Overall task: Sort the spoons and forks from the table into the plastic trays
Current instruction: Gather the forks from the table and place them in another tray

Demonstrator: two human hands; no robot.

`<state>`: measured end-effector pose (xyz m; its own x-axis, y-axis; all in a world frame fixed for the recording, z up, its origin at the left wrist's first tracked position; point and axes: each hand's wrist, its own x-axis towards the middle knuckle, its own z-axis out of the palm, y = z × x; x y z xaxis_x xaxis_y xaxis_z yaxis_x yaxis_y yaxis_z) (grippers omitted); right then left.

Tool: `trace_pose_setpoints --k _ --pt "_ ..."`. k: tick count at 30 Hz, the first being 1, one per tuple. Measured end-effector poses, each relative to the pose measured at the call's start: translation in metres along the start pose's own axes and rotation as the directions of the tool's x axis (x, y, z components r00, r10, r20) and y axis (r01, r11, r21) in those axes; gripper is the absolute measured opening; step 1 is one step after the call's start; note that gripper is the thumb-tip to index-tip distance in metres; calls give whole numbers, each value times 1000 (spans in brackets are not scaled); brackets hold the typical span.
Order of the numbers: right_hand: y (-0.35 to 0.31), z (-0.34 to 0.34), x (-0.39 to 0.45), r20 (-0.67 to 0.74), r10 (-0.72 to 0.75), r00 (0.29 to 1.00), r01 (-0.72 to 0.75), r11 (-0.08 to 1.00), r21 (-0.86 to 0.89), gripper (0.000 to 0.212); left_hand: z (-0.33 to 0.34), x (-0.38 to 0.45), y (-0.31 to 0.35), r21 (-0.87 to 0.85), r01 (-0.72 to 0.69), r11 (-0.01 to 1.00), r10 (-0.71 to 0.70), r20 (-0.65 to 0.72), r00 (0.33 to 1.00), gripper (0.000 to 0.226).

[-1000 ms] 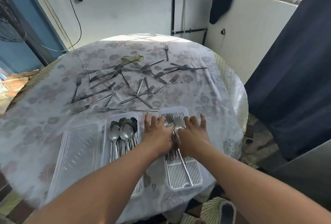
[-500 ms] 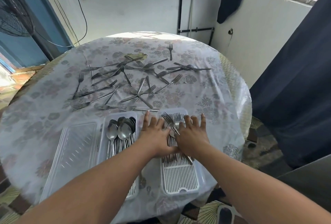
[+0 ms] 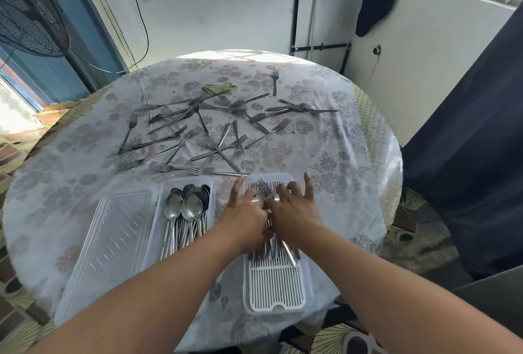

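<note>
— Nearest the camera, what sits on the table?
— Three plastic trays in a row at the near edge. At right, a white slatted tray; both hands lie on a bundle of forks in it.
— How is each grip?
— The left hand rests palm down on the bundle, fingers spread and mostly straight, thumb out toward the middle tray. The right hand lies just beside it, fingers splayed over the fork heads. Neither grip closes round anything that I can make out; the hands press the handles flat. Fork tines poke out between the two hands, and handle ends show below the wrists.
— And the spoons?
— The spoons are stacked in the middle tray, bowls at the far end. The clear tray on the left holds nothing I can see.
— Farther out?
— Many loose forks lie scattered and crossed over the floral cloth in mid-table, with a single fork apart near the far edge.
</note>
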<state>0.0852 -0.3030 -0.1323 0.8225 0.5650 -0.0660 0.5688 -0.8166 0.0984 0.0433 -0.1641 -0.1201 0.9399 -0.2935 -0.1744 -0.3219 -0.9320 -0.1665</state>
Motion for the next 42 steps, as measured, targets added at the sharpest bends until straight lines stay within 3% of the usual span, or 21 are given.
trace_pose_setpoints --k 3,9,16,24,28,35,42 --pt "0 -6 3 9 20 1000 -20 1000 -19 39 0 -1 0 35 41 999 -42 13 999 65" --pt "0 -4 -3 -6 0 1000 0 1000 8 42 -5 -3 3 42 117 992 -118 33 992 75" --pt "7 2 -4 17 33 999 -33 999 -8 38 2 -2 8 -75 341 937 -343 -18 939 31" --pt "2 4 0 41 38 998 -39 999 22 39 5 20 7 -276 478 834 -498 -3 867 23" --pt "3 7 0 43 38 998 -38 999 17 46 6 23 6 -185 462 867 -466 21 884 19" --pt "4 8 4 35 31 999 -32 999 19 50 7 18 -4 -142 332 932 -346 -81 935 27" --pt "7 6 8 10 24 1000 -24 999 48 44 6 22 -8 -83 224 971 -217 84 973 52"
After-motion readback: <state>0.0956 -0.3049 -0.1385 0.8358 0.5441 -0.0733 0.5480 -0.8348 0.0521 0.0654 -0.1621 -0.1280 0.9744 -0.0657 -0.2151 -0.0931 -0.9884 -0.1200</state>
